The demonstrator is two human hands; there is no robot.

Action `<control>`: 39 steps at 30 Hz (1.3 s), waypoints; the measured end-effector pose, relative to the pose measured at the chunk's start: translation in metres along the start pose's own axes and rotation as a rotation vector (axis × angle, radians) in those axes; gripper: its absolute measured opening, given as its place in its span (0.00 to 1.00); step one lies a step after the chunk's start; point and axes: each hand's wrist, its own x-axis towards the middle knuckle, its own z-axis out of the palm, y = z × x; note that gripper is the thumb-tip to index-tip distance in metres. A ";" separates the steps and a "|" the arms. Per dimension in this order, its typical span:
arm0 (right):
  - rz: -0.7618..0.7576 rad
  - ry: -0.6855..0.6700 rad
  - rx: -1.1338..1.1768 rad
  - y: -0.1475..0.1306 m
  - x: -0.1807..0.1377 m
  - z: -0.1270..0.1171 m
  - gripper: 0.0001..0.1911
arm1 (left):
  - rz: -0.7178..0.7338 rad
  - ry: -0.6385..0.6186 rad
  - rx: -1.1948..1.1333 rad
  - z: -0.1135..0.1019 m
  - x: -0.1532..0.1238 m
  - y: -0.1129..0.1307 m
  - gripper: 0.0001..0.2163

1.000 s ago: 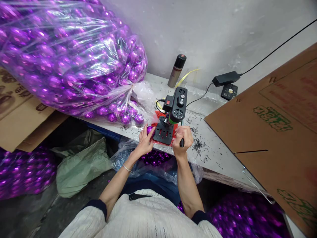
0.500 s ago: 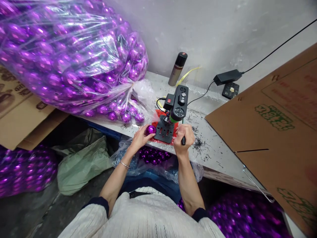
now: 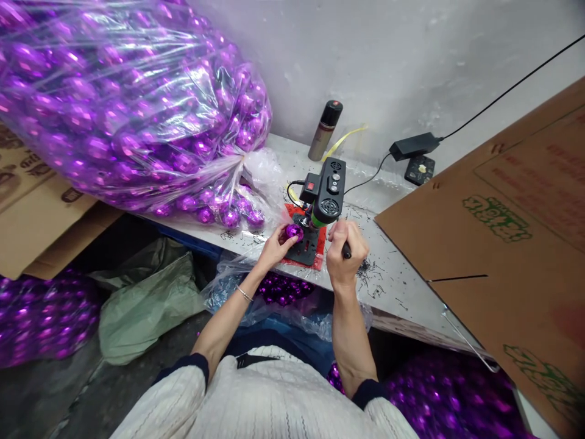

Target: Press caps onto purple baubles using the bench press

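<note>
My left hand pinches a shiny purple bauble between thumb and fingers. It holds the bauble over the left part of a black slotted base plate, by the working end of a small black drill-like machine with a red switch. My right hand is a fist around a black handle, whose rounded end pokes out below the fingers. What the handle belongs to is mostly hidden by the fist. A red sheet lies beneath the base plate.
A big clear bag of purple baubles fills the left side. Behind the machine stands a spray can. A black power adapter lies by the wall. Thin black bits litter the table right. A cardboard box stands at right.
My left hand has moved the bauble right and slightly up, from the base plate's left edge to over the plate. My right fist, still gripping the handle, has shifted slightly right.
</note>
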 end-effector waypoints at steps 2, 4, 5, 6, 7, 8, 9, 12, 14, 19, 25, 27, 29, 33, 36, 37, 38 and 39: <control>-0.005 -0.003 -0.008 0.000 -0.001 0.000 0.18 | 0.056 0.002 0.156 0.003 0.000 0.000 0.26; -0.014 -0.003 -0.013 0.000 -0.001 -0.001 0.18 | 0.125 -0.012 0.319 0.003 -0.002 0.003 0.24; -0.019 -0.003 -0.012 0.000 -0.001 -0.001 0.18 | 0.161 -0.024 0.387 0.003 -0.003 0.005 0.24; -0.024 -0.003 -0.007 0.000 -0.002 -0.001 0.17 | 0.196 -0.039 0.442 0.003 -0.003 0.006 0.24; -0.027 -0.003 -0.001 0.000 -0.002 -0.001 0.17 | 0.229 -0.057 0.486 0.003 -0.004 0.008 0.24; -0.029 -0.003 0.006 0.000 -0.002 -0.001 0.17 | 0.261 -0.073 0.521 0.003 -0.004 0.009 0.24; -0.030 -0.004 0.011 0.000 -0.003 -0.001 0.17 | 0.289 -0.087 0.551 0.004 -0.004 0.009 0.25; -0.026 -0.011 0.012 0.000 -0.003 -0.001 0.17 | 0.349 -0.116 0.612 0.006 -0.003 0.007 0.25; -0.023 -0.022 0.012 0.000 -0.004 -0.002 0.16 | 0.363 -0.124 0.612 0.009 -0.001 0.004 0.26; -0.020 -0.024 0.016 0.002 -0.007 -0.003 0.15 | 0.354 -0.097 0.470 0.015 0.003 -0.006 0.28; -0.061 -0.012 0.018 0.008 -0.023 0.001 0.11 | 0.338 -0.037 0.444 0.016 0.001 -0.019 0.30; -0.084 0.013 0.024 0.013 -0.032 0.006 0.11 | 0.340 -0.037 0.448 0.015 0.000 -0.020 0.30; -0.108 0.041 0.036 0.020 -0.042 0.011 0.11 | 0.342 -0.045 0.453 0.015 0.000 -0.020 0.29; -0.130 0.094 0.060 0.032 -0.056 0.022 0.11 | 0.341 -0.048 0.459 0.015 -0.001 -0.020 0.29; -0.125 0.114 0.066 0.038 -0.061 0.027 0.12 | 0.350 -0.048 0.466 0.015 -0.001 -0.020 0.28; -0.129 0.123 0.070 0.040 -0.062 0.028 0.12 | 0.356 -0.049 0.470 0.015 -0.001 -0.021 0.28; -0.136 0.131 0.074 0.041 -0.063 0.029 0.13 | 0.364 -0.049 0.474 0.015 -0.001 -0.021 0.28; -0.144 0.140 0.078 0.042 -0.063 0.030 0.13 | 0.372 -0.050 0.480 0.015 -0.001 -0.022 0.28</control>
